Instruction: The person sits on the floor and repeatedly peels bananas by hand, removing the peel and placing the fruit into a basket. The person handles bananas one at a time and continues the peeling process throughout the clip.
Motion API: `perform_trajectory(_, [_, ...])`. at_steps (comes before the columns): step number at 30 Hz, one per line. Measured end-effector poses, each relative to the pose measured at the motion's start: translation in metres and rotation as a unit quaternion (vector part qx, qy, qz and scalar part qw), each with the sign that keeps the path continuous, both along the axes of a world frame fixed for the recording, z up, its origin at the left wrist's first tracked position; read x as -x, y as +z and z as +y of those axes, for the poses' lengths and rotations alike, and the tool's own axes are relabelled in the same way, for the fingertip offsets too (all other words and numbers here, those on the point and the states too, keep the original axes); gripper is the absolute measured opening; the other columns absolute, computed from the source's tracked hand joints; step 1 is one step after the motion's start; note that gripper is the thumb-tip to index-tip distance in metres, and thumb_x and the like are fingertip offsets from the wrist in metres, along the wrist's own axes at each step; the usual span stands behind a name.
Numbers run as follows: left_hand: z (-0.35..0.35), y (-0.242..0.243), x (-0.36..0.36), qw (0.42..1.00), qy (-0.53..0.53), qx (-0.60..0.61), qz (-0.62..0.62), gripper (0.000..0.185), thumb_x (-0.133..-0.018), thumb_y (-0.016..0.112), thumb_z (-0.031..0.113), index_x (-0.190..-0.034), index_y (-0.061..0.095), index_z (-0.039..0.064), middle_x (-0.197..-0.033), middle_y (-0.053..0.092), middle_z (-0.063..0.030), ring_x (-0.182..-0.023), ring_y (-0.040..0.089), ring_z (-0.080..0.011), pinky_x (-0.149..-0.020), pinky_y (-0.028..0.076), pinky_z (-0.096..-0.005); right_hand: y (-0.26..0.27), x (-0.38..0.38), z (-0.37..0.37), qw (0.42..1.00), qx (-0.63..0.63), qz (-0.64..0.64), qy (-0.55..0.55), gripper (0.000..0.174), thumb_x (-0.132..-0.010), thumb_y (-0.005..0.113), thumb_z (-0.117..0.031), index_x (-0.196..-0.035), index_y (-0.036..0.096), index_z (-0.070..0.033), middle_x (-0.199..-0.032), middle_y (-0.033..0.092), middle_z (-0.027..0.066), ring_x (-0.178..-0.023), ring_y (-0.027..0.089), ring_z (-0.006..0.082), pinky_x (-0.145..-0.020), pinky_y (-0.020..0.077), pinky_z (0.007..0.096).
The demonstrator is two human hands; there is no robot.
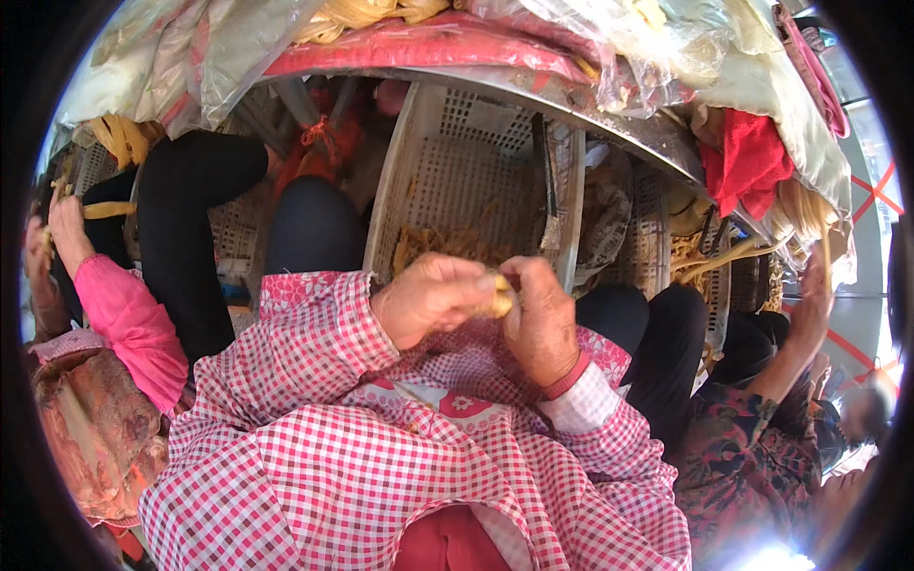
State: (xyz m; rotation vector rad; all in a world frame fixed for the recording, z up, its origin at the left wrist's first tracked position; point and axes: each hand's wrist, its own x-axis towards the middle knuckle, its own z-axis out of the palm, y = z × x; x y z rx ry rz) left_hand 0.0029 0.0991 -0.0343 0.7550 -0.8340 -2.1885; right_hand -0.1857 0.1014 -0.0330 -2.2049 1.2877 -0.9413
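Note:
Both hands meet in front of my lap, above a checked smock. Between them is a small folded yellowish piece [500, 296], blurred, its material unclear. My left hand [435, 300] pinches it between thumb and fingers from the left. My right hand [539, 317], with a red cuff at the wrist, has its fingertips on the piece's right side. Just beyond the hands stands a pale perforated plastic crate [571, 214], with brownish-yellow strips and scraps [435, 246] at its near end.
A metal-edged table [614, 125] bearing plastic sheets and yellowish strips curves across the top. A red cloth [750, 160] hangs at its right. Co-workers sit close on both sides, a pink sleeve [132, 325] at left and a raised forearm [796, 335] at right. More crates stand under the table.

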Motion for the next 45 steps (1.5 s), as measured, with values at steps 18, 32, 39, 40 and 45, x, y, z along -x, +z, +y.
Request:
perform_trajectory(18, [-0.005, -0.005, -0.013, 0.984, -0.013, 0.138, -0.113, 0.015, -0.097, 0.058, 0.015, -0.103, 0.06, 0.002, -0.081, 0.059, 0.0008, -0.072, 0.052, -0.0042, -0.064, 0.042, -0.0214, 0.041, 0.034, 0.005, 0.997, -0.005, 0.044, 0.058, 0.026, -0.081, 0.072, -0.011, -0.104, 0.067, -0.001, -0.095, 0.068, 0.0135, -0.085, 0.065, 0.0289, -0.075, 0.0505, 0.0359])
perform_trajectory(32, [-0.049, 0.014, -0.025, 0.915, 0.101, 0.299, -0.25, 0.011, -0.094, 0.06, 0.011, -0.093, 0.063, 0.001, -0.079, 0.06, 0.004, -0.073, 0.051, -0.0028, -0.063, 0.043, -0.0218, 0.074, 0.047, -0.046, 0.981, 0.1, 0.148, 0.076, 0.01, -0.083, 0.064, 0.002, -0.093, 0.061, 0.002, -0.082, 0.058, 0.0168, -0.076, 0.058, 0.0349, -0.066, 0.048, 0.0396])
perform_trajectory(39, [-0.132, -0.024, -0.009, 0.848, 0.196, 0.356, -0.341, 0.017, -0.09, 0.062, 0.017, -0.083, 0.064, 0.001, -0.062, 0.056, -0.0029, -0.06, 0.048, -0.008, -0.055, 0.04, -0.03, 0.046, 0.041, -0.131, 0.939, 0.214, 0.269, 0.028, 0.016, -0.08, 0.056, 0.0, -0.096, 0.059, -0.003, -0.081, 0.054, 0.0132, -0.079, 0.055, 0.0325, -0.071, 0.0457, 0.0418])
perform_trajectory(40, [-0.124, -0.025, -0.01, 0.846, 0.178, 0.351, -0.361, 0.018, -0.09, 0.063, 0.018, -0.082, 0.064, 0.002, -0.062, 0.056, -0.0037, -0.06, 0.048, -0.0085, -0.055, 0.041, -0.0307, 0.041, 0.042, -0.126, 0.948, 0.193, 0.252, 0.032, 0.013, -0.082, 0.054, 0.0, -0.094, 0.058, -0.004, -0.08, 0.053, 0.0141, -0.08, 0.055, 0.0333, -0.071, 0.0454, 0.0423])
perform_trajectory(45, [-0.053, -0.025, -0.018, 0.838, 0.104, 0.369, -0.387, 0.021, -0.088, 0.065, 0.019, -0.079, 0.062, 0.0, -0.061, 0.055, -0.0109, -0.056, 0.051, -0.0153, -0.055, 0.042, -0.0358, 0.022, 0.076, -0.08, 0.988, 0.021, 0.153, 0.02, 0.021, -0.083, 0.065, -0.005, -0.103, 0.063, 0.002, -0.092, 0.065, 0.0182, -0.086, 0.064, 0.0358, -0.075, 0.0517, 0.0414])
